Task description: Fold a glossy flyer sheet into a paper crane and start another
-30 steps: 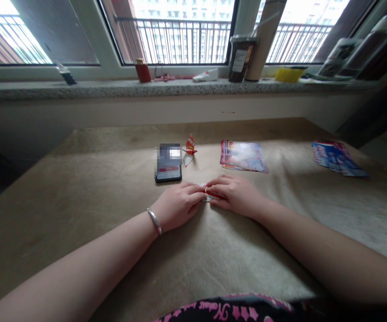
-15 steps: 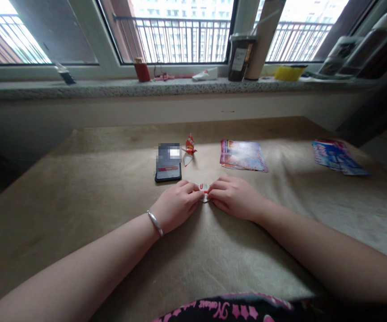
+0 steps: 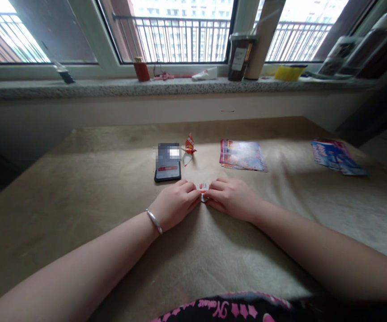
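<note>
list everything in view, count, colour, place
window frame: 1, pale, back
railing: 1, dark, outside
sill: 1, grey, below window frame
container: 1, red, sill
tube: 1, white, sill
tub: 1, dark, sill
roll: 1, brown, sill
other items: several, mixed, sill
table: 1, tan, below sill
phone: 1, black, table centre
folded figure: 1, red, beside phone
printed stacks: 2, multicoloured, table right
small paper: 1, white-red, table centre
bracelet: 1, silver, left wrist
clothing: 1, black-pink, bottom edge
left hand: 1, bare, on paper
right hand: 1, bare, on paper
</note>
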`<action>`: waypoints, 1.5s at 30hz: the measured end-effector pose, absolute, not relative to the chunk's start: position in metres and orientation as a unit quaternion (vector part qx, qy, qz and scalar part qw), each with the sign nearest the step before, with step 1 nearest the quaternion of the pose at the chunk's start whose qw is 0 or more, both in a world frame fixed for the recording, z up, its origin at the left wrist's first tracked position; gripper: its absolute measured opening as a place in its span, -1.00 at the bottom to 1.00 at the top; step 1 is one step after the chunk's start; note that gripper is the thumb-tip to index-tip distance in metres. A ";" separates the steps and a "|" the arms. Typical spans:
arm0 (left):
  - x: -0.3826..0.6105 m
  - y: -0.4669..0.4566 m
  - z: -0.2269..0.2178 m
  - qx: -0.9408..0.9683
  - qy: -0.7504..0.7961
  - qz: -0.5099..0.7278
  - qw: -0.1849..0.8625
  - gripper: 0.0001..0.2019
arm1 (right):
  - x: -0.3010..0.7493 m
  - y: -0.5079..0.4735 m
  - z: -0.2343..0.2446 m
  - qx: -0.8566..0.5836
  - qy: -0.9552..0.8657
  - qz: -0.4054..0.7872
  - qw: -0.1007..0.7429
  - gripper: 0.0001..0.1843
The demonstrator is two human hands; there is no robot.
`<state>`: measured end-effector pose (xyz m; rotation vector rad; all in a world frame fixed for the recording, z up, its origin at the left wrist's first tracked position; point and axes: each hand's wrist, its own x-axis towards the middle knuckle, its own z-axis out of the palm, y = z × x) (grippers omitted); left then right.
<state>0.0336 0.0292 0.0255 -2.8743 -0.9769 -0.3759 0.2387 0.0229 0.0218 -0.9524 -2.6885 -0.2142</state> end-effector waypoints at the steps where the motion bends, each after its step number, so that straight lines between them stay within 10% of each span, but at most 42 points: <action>1: 0.034 0.029 0.025 -0.939 -0.317 -0.123 0.045 -0.77 | 0.238 0.023 0.022 -0.329 -0.930 -0.080 0.140 -0.74; 36: 0.035 0.026 0.029 -0.947 -0.285 -0.121 0.090 -0.78 | 0.231 0.020 0.021 -0.340 -0.927 -0.051 0.150 -0.81; 45: 0.034 0.027 0.026 -0.951 -0.266 -0.140 0.067 -0.80 | 0.237 0.027 0.022 -0.423 -0.879 0.127 0.181 -0.90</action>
